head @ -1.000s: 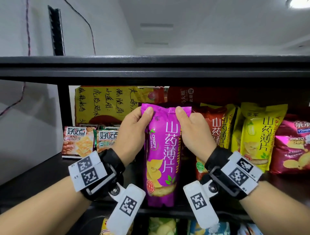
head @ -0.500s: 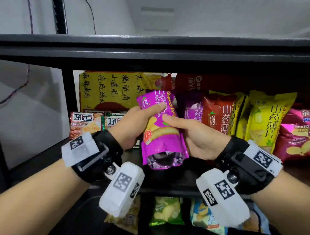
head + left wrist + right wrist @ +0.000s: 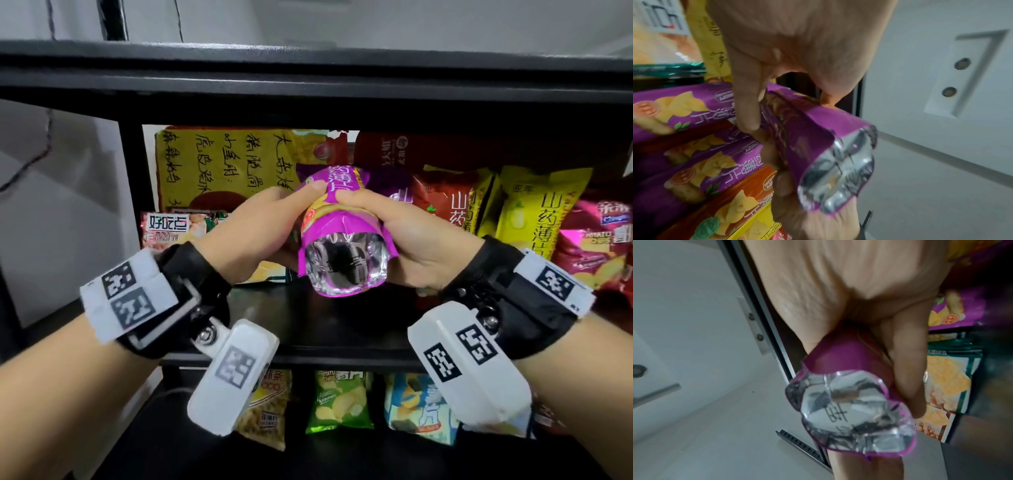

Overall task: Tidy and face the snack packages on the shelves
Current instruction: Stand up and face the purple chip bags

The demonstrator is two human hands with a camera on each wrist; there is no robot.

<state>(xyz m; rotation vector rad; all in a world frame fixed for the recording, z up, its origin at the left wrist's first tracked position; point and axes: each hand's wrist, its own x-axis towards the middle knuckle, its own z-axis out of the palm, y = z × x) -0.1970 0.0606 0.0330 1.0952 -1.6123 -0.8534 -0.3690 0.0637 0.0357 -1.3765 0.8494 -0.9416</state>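
A: Why is the purple bag (image 3: 342, 236) tipped, silver base toward us?

B: Likely to slide it top-first into the row. Left hand (image 3: 246, 236) and right hand (image 3: 407, 240) each curl around a side, thumbs pinching the upper face.

A: Where is it?

B: In the air, in front of the orange bag (image 3: 448, 202) and slightly left of it, just above the shelf board (image 3: 342, 329).

Three views on my rig
My head camera faces the shelf (image 3: 308, 329); both wrist cameras sit close, sharing the purple bag (image 3: 342, 246).
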